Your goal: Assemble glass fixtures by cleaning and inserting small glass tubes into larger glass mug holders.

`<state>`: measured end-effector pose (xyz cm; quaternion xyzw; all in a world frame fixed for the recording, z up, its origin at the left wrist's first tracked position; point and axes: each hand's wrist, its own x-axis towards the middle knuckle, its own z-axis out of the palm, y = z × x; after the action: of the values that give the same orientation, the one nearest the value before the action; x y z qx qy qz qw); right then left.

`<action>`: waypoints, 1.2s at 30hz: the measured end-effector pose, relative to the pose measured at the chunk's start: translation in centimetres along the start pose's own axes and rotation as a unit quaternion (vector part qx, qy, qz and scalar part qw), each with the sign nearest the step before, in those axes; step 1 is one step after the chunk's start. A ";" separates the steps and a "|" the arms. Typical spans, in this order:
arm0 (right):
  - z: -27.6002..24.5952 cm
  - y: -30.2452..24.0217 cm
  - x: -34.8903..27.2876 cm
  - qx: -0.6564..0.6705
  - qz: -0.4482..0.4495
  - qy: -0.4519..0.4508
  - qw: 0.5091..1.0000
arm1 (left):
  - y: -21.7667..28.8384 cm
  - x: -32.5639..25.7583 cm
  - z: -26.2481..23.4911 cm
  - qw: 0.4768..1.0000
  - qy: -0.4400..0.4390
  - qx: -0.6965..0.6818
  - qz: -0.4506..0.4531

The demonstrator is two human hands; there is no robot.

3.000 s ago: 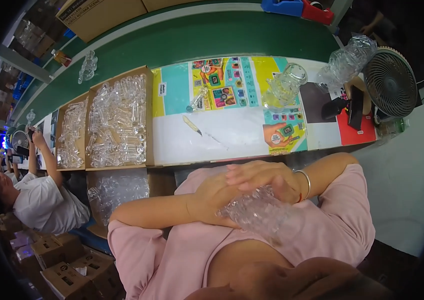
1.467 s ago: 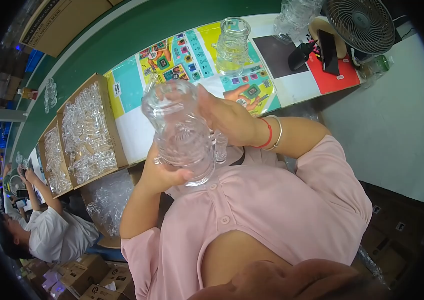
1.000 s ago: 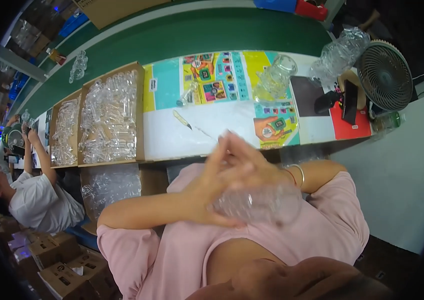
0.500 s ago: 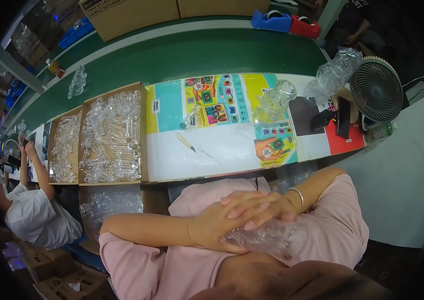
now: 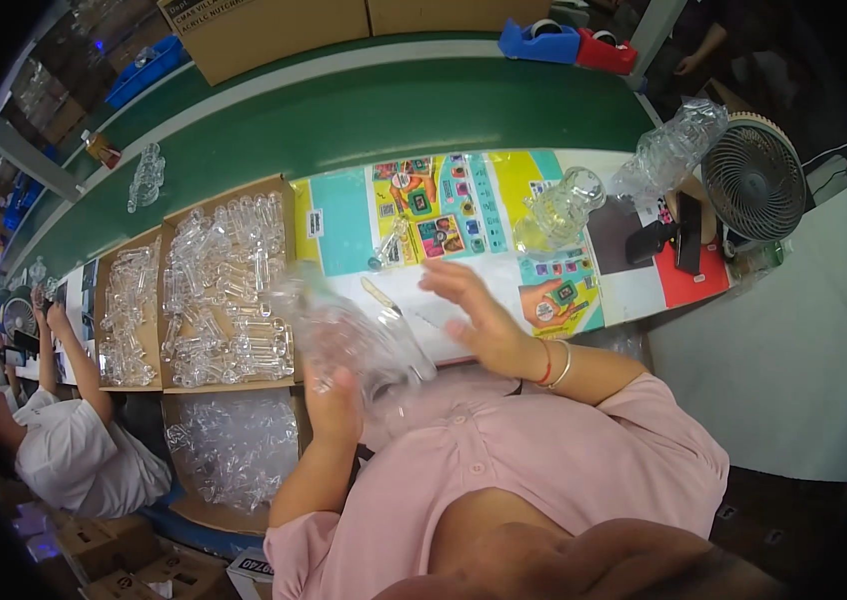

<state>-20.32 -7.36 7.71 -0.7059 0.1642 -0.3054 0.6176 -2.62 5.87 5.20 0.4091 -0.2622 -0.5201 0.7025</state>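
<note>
My left hand (image 5: 336,408) is wrapped round a clear plastic figure (image 5: 349,335), tilted over the front of the work surface and blurred by motion. To its right my right hand (image 5: 492,325) hovers with fingers spread, apart from the figure and holding nothing. Beneath the hands lies a white sheet with a small pale-handled tool (image 5: 381,297), its kind unclear. Behind that rests a small clear plastic piece (image 5: 391,243). Another clear figure (image 5: 561,212) stands on the printed card at the right.
On the left, a cardboard tray (image 5: 229,290) holds many clear plastic parts; a lower box (image 5: 234,450) contains clear wrapping. A fan (image 5: 754,180), phone (image 5: 687,232) and wrapped clear pieces (image 5: 672,150) occupy the right. Tape dispensers (image 5: 569,45) sit behind. A co-worker (image 5: 84,430) works at far left.
My hands, clasped together over the clear figure at my lap, have come apart. The left has carried the figure up and leftward over the table; the right has risen and opened.
</note>
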 end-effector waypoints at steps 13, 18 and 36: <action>2.9 4.8 0.6 0.343 0.141 -0.152 0.916 | -0.7 1.0 0.0 0.949 0.149 0.141 0.238; 0.4 1.1 3.7 -0.105 0.050 -0.253 0.961 | -0.5 0.9 -1.1 0.988 0.112 -0.053 0.087; -5.8 3.4 7.8 -0.322 -0.029 -0.088 0.942 | -0.1 -0.6 -0.7 0.982 0.144 0.046 0.114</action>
<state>-17.62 -17.24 6.46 -0.8957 0.1779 -0.1905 0.3603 -2.30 6.65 4.80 0.4794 -0.2266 -0.3595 0.7679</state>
